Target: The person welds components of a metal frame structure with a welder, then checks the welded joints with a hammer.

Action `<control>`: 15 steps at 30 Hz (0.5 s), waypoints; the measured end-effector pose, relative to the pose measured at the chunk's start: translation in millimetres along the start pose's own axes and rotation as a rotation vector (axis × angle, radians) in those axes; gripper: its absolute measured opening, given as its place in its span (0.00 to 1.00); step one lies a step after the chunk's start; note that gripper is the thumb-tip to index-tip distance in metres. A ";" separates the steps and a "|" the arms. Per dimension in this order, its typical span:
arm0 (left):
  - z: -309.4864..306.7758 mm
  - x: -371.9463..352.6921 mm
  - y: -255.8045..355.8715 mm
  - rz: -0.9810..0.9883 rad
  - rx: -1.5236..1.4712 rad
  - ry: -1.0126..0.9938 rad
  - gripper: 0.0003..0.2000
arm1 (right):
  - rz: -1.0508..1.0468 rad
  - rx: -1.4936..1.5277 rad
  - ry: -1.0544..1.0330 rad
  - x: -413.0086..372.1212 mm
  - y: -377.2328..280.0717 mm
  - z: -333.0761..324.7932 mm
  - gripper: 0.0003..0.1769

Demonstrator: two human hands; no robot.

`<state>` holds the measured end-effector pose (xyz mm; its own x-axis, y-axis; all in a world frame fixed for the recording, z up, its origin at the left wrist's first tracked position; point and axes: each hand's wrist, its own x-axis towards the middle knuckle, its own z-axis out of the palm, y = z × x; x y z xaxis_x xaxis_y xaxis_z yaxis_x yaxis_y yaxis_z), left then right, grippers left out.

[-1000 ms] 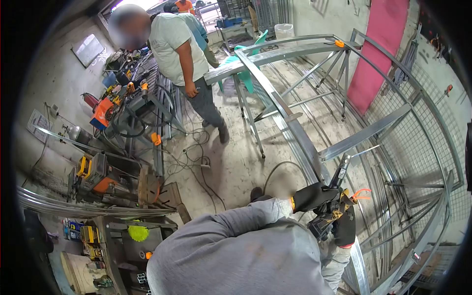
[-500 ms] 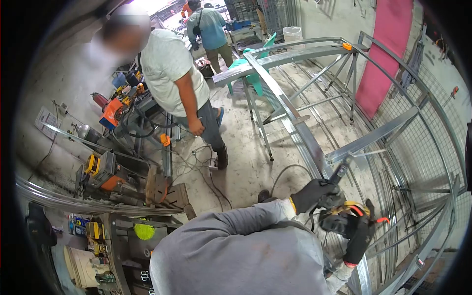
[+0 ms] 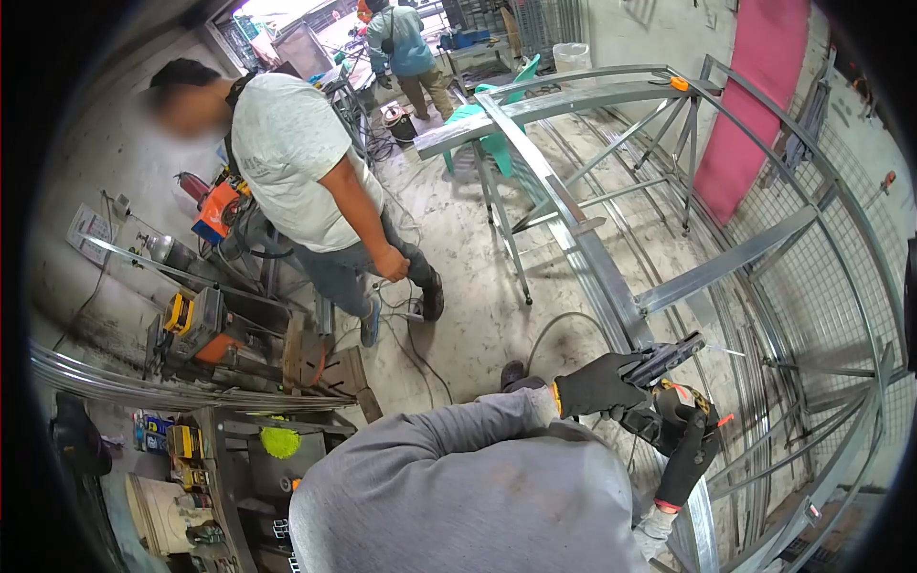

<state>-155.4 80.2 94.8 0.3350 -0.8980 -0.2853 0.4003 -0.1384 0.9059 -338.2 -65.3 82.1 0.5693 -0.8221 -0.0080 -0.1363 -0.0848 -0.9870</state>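
Note:
My left hand (image 3: 602,385), in a black glove, is closed on a dark clamp-like tool (image 3: 676,357). From the tool's end a thin pale rod (image 3: 726,352) points right. My right hand (image 3: 690,454), also in a black glove, grips a dark rounded item (image 3: 676,403) with yellow and orange-red parts, just below the tool. What this item is I cannot make out. Both hands are close together, beside the near end of a grey metal beam (image 3: 611,286) that belongs to a large curved frame.
A person (image 3: 296,162) in a light T-shirt stands at the left, and another person (image 3: 406,48) is farther back. Cables (image 3: 413,353) lie on the floor. Orange-handled clamp (image 3: 678,84) sits on the frame. Green chair (image 3: 492,143) stands behind the beam. Toolboxes (image 3: 196,320) are at left.
The tool in my left hand has swung from steeply upright to a flatter tilt. My right hand and its item have shifted slightly left. The nearby person has stepped and leaned forward.

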 end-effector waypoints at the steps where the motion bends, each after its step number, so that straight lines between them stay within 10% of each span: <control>1: 0.4 0.0 -2.7 0.000 0.000 0.000 0.27 | 0.048 0.017 -0.030 -0.4 -3.7 -1.3 0.25; 15: -18.1 -6.4 -0.2 0.154 -0.090 0.169 0.13 | 0.124 0.168 -0.374 -11.5 14.5 -33.1 0.29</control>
<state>-142.2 93.5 90.8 0.5326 -0.8220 -0.2015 0.4055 0.0388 0.9133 -373.6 -75.8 73.2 0.8158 -0.5570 -0.1553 -0.1060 0.1200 -0.9871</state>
